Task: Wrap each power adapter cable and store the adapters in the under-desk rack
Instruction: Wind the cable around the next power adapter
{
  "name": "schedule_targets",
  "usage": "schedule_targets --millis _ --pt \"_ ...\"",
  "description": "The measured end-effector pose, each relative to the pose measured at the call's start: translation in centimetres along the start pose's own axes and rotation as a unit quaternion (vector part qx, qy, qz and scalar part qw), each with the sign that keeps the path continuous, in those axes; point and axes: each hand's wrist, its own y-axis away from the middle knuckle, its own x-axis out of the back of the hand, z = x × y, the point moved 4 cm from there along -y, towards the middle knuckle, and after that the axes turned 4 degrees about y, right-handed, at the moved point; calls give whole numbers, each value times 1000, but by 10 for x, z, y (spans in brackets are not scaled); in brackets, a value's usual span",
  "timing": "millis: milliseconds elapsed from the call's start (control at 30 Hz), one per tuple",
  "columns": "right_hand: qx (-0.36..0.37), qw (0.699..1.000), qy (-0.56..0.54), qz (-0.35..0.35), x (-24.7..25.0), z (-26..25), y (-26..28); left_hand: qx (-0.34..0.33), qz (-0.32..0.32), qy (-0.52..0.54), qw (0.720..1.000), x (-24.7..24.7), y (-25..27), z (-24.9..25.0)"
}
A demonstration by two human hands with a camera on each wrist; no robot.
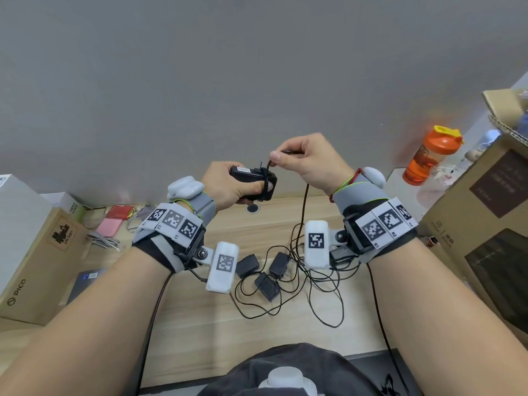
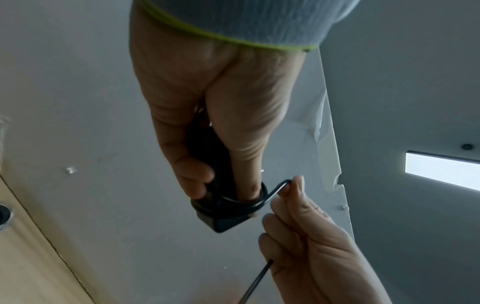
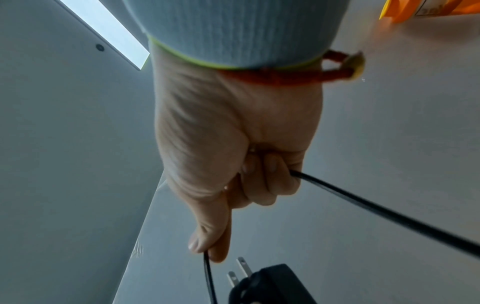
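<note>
A black power adapter [image 1: 253,185] is held above the desk [image 1: 200,318] in the left hand [image 1: 225,187], whose fingers and thumb are curled round its body; a few turns of its cable [image 1: 303,221] are already laid across the end nearest the prongs. At about 2 o'clock from the adapter, the cable is pinched between thumb and forefinger of the right hand [image 1: 308,164], the remaining fingers being folded over the slack, which hangs down to the desk. The winding is judged best done with the cable kept lightly taut, each turn laid beside the last and trapped under the left thumb. The prongs should be kept clear of the loops. Three more adapters [image 1: 267,271] lie unwrapped at 6 o'clock, their cables tangled together. The under-desk rack is not seen in any view.
</note>
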Motion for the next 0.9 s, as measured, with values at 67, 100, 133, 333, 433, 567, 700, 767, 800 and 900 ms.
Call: schedule_targets --millis 67,100,133,333,433,567,700,767,800,900 --pt "-3 1000 -5 20 3 4 -3 -4 -16 1 1000 -2 3 3" --pt "-5 1000 -7 28 4 6 -4 -8 -24 3 1000 -3 5 6" --pt "-7 999 -11 33 4 7 -4 -10 -32 7 999 -4 6 8" --pt "-22 999 -27 35 -2 9 3 -22 -70 32 997 -6 13 16" --pt "-36 999 -26 21 -7 11 7 -30 -69 40 996 -7 14 20" --pt "-59 998 -31 4 -16 16 8 -32 -48 91 994 -5 13 22" --pt "-73 997 -2 -34 -27 21 10 -35 -14 149 988 -1 9 26" --pt "-64 996 24 -59 -32 17 14 -28 17 174 984 3 5 25" --pt "-58 996 36 -63 -35 16 16 -24 33 179 983 6 2 24" --pt "-48 995 50 -68 -40 13 17 -17 66 172 983 12 -2 19"
